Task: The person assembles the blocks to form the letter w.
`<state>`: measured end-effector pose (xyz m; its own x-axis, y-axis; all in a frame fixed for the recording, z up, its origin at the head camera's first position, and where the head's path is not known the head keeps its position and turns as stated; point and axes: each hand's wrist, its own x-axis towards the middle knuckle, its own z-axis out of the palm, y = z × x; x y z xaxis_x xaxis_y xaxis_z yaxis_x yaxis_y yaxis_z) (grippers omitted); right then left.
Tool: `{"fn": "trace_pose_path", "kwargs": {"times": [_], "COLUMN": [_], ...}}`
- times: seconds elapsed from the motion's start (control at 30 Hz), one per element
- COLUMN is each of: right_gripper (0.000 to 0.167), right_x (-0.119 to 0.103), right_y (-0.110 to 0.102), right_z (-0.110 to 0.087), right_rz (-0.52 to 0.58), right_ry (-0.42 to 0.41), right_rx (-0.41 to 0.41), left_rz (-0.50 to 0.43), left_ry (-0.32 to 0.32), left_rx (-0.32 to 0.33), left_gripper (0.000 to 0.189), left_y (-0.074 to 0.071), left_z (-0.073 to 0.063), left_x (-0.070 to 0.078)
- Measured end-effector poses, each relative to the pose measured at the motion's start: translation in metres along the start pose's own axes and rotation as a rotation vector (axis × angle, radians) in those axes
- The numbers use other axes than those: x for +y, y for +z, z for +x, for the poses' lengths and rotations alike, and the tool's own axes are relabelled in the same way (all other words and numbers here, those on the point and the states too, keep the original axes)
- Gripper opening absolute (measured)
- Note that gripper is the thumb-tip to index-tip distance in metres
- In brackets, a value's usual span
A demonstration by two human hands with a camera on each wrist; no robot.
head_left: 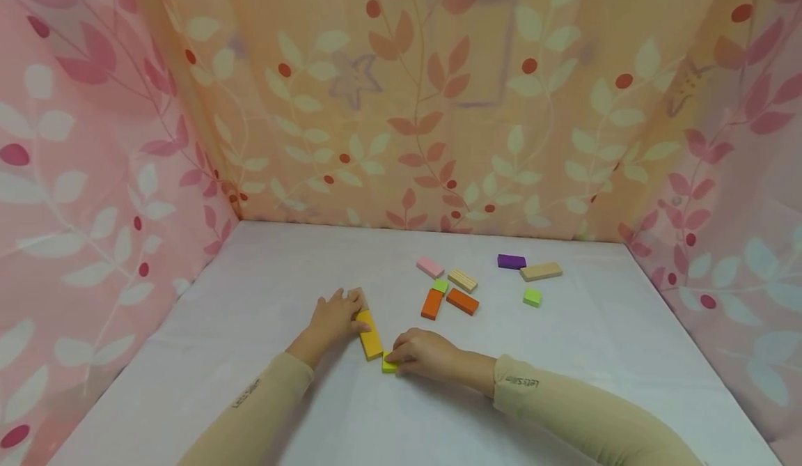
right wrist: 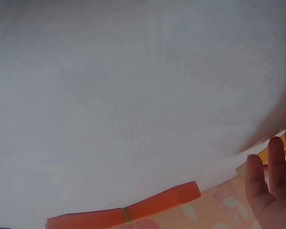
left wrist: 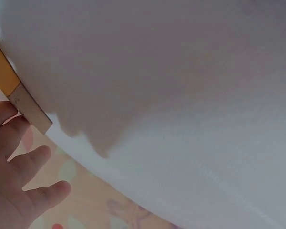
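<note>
Floral cloth (head_left: 413, 173), pink at the sides and orange at the back: hanging round the work area.
Tabletop (head_left: 207, 354), white-covered: carrying all blocks listed below.
Sleeves, beige, two, left (head_left: 263, 407) and right (head_left: 576, 410), with dark lettering: covering the person's forearms.
Right hand (head_left: 428, 354): pinching the small yellow block between thumb and fingers at the front of the tabletop.
Left hand (head_left: 337, 317): spreading its fingers, two fingertips touching the pale wooden block's side, the thumb resting at the yellow-orange block.
Yellow-orange block (head_left: 371, 340), long: lying flat between the two hands, its near end sitting just beside the small yellow block.
Tan wooden block (head_left: 541, 272), long: lying at the right rear.
Orange blocks, two: one (head_left: 431, 304) pointing toward the front, the other (head_left: 462, 301) lying slantwise to its right.
Striped wooden block (head_left: 462, 281): lying behind the slanting orange one.
Purple block (head_left: 512, 262): lying at the tan block's left end.
Pink block (head_left: 430, 267): lying behind the orange pair, left of the striped piece.
Pale wooden block (left wrist: 32, 109): meeting the yellow-orange block's far end, end to end.
Small yellow block (head_left: 389, 366): lying on the tabletop, partly hiding under the right fingers.
Green blocks, two, small: one (head_left: 441, 286) sitting at the first orange block's far end, one (head_left: 532, 297) lying alone in front of the tan block.
</note>
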<state>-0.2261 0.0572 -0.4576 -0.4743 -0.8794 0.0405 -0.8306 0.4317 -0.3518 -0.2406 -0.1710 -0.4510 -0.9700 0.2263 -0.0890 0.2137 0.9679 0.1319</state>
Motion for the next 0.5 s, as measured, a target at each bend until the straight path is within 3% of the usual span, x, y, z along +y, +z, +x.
{"fn": "trace_pose_path", "kwargs": {"times": [0.23, 0.5], "right_gripper": [0.028, 0.039], "right_x": [-0.0007, 0.0057], "right_y": [-0.0023, -0.0051], "right_z": [0.0007, -0.0037], "right_rz": [0.004, 0.127], "right_ry": [-0.013, 0.090], "right_rx": [0.003, -0.056], "left_rz": [-0.012, -0.024], "left_ry": [-0.001, 0.009], "left_rx": [-0.002, 0.000], "left_gripper": [0.070, 0.070], "left_y": [-0.0029, 0.0019], "left_z": [0.0010, 0.0012], "left_x": [-0.0016, -0.0024]}}
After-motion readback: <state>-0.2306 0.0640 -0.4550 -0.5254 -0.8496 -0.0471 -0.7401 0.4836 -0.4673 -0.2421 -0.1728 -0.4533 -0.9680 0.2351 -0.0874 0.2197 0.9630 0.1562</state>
